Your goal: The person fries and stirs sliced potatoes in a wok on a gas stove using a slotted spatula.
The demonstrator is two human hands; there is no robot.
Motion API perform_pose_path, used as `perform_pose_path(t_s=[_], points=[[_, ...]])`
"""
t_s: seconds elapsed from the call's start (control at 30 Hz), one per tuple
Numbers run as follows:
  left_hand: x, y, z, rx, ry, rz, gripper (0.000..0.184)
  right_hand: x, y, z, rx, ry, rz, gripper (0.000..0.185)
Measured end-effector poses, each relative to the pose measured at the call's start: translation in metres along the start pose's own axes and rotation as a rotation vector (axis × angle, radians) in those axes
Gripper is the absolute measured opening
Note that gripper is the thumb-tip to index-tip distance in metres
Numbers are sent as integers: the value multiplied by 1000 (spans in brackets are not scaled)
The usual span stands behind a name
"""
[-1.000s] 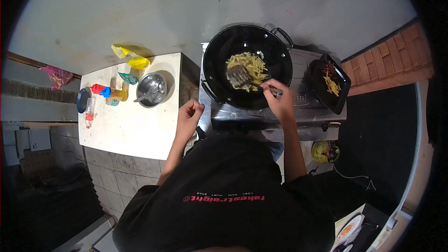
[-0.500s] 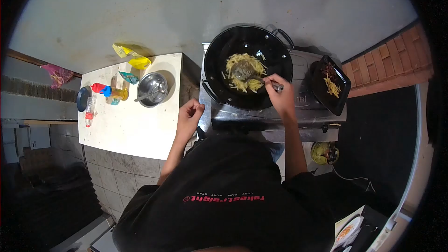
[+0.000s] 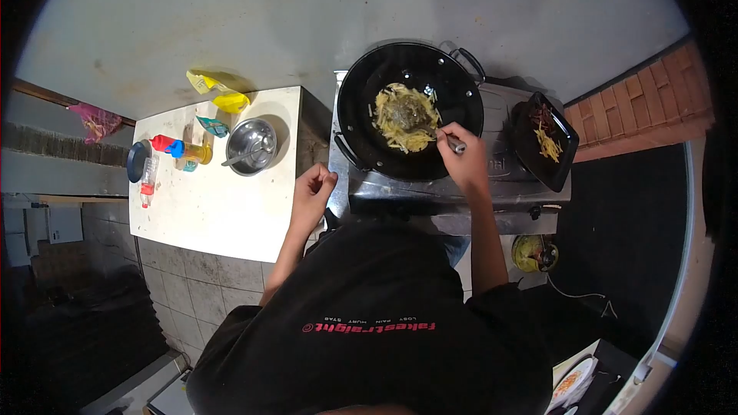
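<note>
My right hand (image 3: 463, 155) is wrapped round the handle of a metal spatula (image 3: 457, 145) at the lower right of a black wok (image 3: 453, 69). The spatula's head rests on pale yellow food strips (image 3: 407, 141) in the wok and is blurred. The wok stands on a steel stove (image 3: 500, 184). My left hand (image 3: 314, 190) hangs between the white table and the stove, left of the wok, with its fingers curled in and nothing seen in them.
On the white table (image 3: 207, 219) are a steel bowl (image 3: 261, 135), a yellow packet (image 3: 229, 100), a yellow bottle (image 3: 197, 154) and a clear bottle (image 3: 150, 177). A black tray (image 3: 565, 161) with food strips lies on the stove's right side.
My right hand has moved a little down and to the right with the spatula, whose head has shifted over the strips. The strips lie slightly differently. My left hand has stayed where it was.
</note>
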State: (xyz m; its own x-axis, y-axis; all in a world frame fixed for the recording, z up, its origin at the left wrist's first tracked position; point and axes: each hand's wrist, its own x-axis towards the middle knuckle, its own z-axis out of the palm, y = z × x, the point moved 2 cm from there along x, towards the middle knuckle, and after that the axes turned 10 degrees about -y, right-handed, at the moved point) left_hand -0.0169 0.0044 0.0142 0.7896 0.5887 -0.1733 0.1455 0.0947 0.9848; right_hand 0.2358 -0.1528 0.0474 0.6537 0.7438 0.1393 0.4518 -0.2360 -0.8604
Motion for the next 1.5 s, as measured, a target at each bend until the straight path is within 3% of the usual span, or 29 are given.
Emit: perform_pose_path(t_s=[0.2, 0.33, 0.43, 0.6, 0.8, 0.9, 1.0, 1.1, 1.3, 1.5], points=[[2, -1, 0, -11, -10, -19, 29, -2, -7, -6, 82, -144, 189, 14], [2, 2, 1, 11, -5, -14, 29, 3, 3, 0, 151, -40, 111, 14], [1, 0, 0, -24, -12, -2, 29, -2, -9, -4, -5, -13, 27, 16], [2, -4, -1, -21, -24, -7, 29, 4, -6, -2, 109, -130, 247, 15], [2, 0, -2, 7, -3, -4, 29, 0, -8, 3, -2, -21, 48, 15], [3, -1, -2, 9, -15, -10, 29, 2, -17, -1, 41, -115, 164, 14], [4, -1, -1, 5, -25, -7, 29, 6, -5, 2, 103, -68, 182, 13], [5, 2, -1, 8, -22, -2, 29, 3, -11, 0, -5, -56, 95, 13], [6, 1, 0, 3, -42, -3, 30, 4, -5, 0, 106, -126, 175, 12], [7, 1, -1, -8, -17, -6, 31, 3, -8, 4, 20, -74, 115, 11]])
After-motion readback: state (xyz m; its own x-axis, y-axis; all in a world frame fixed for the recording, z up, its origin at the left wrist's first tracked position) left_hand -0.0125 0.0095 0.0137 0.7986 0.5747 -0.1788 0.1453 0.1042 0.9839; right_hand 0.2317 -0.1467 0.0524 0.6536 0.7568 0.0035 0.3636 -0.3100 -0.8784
